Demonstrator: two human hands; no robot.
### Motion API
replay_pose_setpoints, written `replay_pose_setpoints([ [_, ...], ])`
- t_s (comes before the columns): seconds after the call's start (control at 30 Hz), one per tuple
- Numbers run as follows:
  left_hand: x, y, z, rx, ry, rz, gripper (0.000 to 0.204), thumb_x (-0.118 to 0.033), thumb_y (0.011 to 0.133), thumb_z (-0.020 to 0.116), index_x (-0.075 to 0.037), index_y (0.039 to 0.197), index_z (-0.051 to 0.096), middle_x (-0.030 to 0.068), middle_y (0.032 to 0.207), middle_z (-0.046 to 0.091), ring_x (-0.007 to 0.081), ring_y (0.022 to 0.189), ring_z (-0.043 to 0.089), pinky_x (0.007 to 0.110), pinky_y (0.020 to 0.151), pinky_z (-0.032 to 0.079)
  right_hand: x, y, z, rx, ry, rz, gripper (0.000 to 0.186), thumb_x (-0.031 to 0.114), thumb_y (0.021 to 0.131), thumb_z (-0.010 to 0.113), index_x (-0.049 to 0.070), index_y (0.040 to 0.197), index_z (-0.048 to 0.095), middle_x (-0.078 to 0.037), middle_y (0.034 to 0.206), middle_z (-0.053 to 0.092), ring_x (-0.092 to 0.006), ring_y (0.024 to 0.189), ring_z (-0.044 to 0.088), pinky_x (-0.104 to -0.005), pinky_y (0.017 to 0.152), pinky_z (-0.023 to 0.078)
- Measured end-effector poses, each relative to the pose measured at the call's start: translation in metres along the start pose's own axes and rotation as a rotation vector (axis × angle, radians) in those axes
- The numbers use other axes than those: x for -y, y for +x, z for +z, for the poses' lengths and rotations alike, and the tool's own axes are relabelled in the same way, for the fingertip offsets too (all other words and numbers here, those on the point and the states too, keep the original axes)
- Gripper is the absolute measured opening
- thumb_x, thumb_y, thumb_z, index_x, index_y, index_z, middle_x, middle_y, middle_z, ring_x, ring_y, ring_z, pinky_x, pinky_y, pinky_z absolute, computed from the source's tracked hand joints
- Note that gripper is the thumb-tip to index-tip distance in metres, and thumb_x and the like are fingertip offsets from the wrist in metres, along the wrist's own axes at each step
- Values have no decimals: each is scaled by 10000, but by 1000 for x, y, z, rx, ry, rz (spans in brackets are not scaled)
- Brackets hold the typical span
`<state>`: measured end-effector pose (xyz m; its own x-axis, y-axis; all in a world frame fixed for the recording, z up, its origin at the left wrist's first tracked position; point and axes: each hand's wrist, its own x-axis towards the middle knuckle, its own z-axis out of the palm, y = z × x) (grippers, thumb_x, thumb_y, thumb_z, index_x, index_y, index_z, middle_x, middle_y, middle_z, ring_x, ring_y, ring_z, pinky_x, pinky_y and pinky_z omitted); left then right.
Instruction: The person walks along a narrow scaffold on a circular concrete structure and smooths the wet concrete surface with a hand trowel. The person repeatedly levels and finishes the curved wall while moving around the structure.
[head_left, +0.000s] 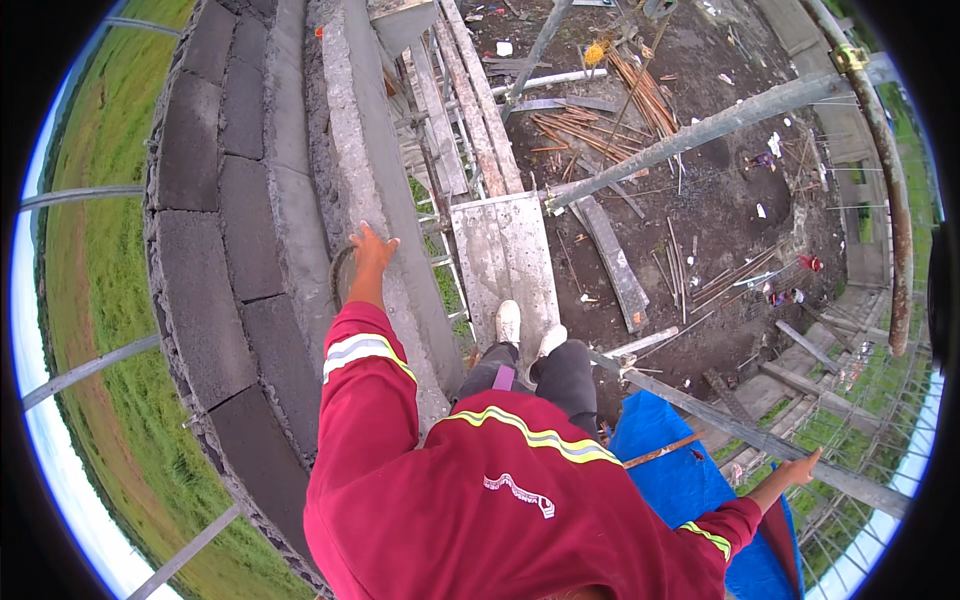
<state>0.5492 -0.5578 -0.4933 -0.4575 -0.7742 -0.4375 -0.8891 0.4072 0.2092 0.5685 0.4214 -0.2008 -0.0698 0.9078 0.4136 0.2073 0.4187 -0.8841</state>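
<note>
The left hand (371,248), fingers spread, rests on the ledge (365,150) at left; the right hand (800,468) meets a pipe (700,407), grip unclear. Left of the ledge, blocks (205,290) stand laid; remaining work cannot be told.

A rough concrete ledge (382,180) lies left, a slanting, seemingly metal pipe (735,426) right.

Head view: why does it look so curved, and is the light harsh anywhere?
In the head view, the wide fisheye lens makes the block wall look bowed; at that head view's left rim, the sky glares nearly white, with a bluish fringe; elsewhere in the head view, light looks soft, without hard shadows, and the left hand shows fairly clearly.
</note>
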Motion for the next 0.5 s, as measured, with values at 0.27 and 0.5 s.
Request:
replay_pose_setpoints([
  [0.27,5,-2,13,-48,19,29,988,-268,826,783,-96,1557,141,338,1535,211,493,1349,385,493,1082,408,111,-302,238,861,248,-3,715,243,897,746,-13,1449,370,-215,1395,476,-266,1258,504,-401,1058,401],
  [0.5,0,-2,9,-34,16,1,991,-244,802,802,-127,1558,172,321,1550,182,477,1372,363,484,1093,398,273,-345,498,912,649,15,703,231,773,862,-54,1291,480,-178,1170,609,-242,1056,619,-367,935,484],
])
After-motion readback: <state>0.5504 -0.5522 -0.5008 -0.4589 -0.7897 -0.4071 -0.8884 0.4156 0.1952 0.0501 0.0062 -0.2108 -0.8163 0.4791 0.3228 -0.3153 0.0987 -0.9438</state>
